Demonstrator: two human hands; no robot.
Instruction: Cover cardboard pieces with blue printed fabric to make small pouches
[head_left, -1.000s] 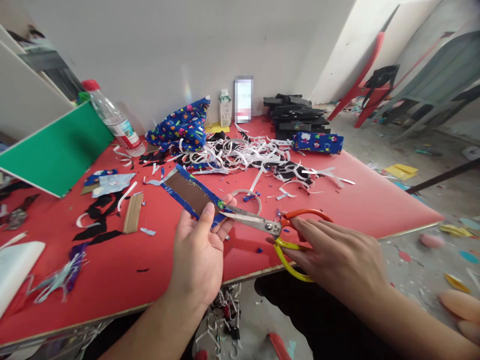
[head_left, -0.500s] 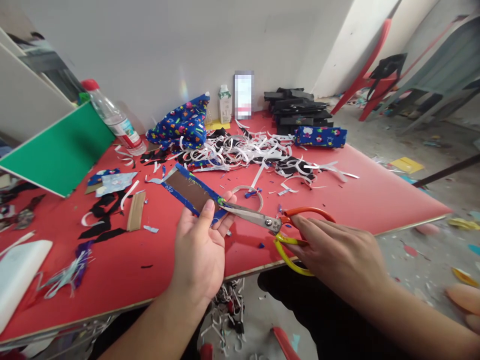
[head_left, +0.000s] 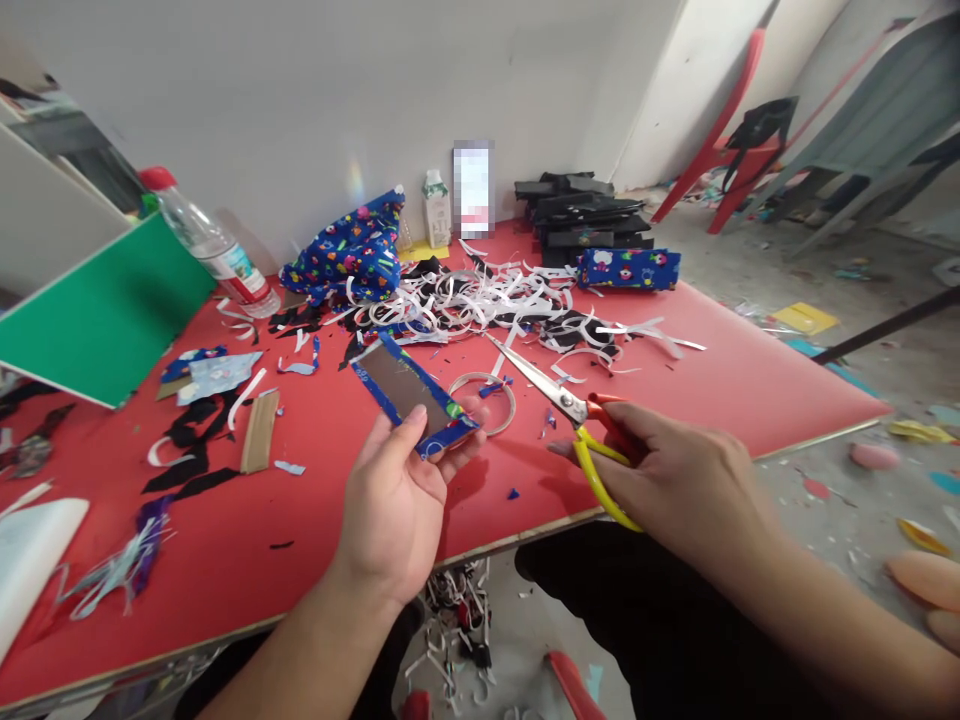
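Left hand [head_left: 394, 500] palm-up above red table [head_left: 712, 390], fingers clamped on blue-edged card [head_left: 411, 392] (tilted away). Right hand [head_left: 679, 475] fingers closed through handles of scissors [head_left: 570, 415], blades together, pointing up-left, apart from card.

A blurred label [head_left: 473, 188] stands by the wall; the white object [head_left: 30, 555] is cut off at left.

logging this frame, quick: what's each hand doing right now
left hand: closed on the blue-edged card piece
right hand: closed on the scissors
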